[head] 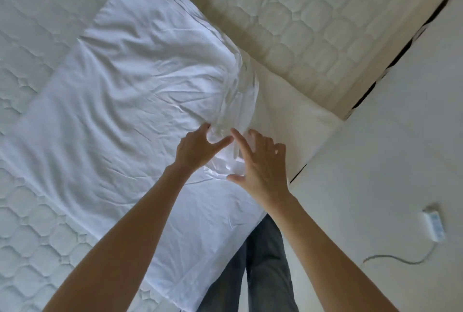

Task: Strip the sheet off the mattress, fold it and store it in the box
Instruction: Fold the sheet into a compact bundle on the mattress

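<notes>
— On the mattress [288,18], where is the sheet [120,101] lying?
— Folded flat; left hand [198,151] is pinching its bunched corner, right hand [260,164] is hovering, fingers spread.
— Any writing?
— None readable.

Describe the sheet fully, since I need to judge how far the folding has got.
The sheet is plain white, thin creased cloth, already off the mattress and lying on top of it as a long folded band running from the far side to the near edge. Stacked layer edges show along its far right side. It is wrinkled, most of all at a bunched corner near the mattress's side edge. There the left hand pinches a fold while the right hand rests spread-fingered on the bunch. No box is in view.
</notes>
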